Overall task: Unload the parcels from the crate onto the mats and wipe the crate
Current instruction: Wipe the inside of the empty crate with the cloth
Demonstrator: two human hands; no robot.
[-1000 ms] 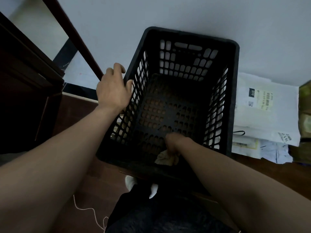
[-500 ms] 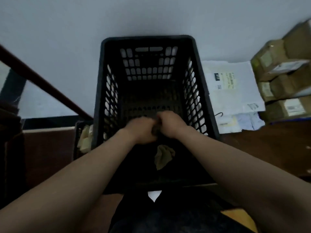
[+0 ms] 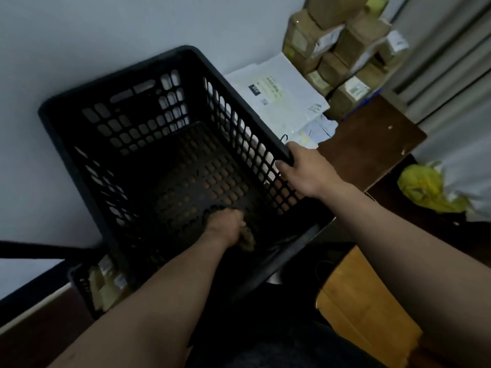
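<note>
Inside the black crate [image 3: 114,82], near its front wall, the left hand [image 3: 225,225] has its grip curled round a tan cloth [image 3: 248,240] on the perforated floor; the right hand [image 3: 305,170] has its grip clamped on the crate's right rim; beyond, white mailer parcels [image 3: 276,99] lie just beside the crate; cardboard boxes [image 3: 342,57] are stacked farther back.

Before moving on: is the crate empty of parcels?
Empty: the crate shows a bare floor; only the left hand gripping a cloth is inside.
</note>
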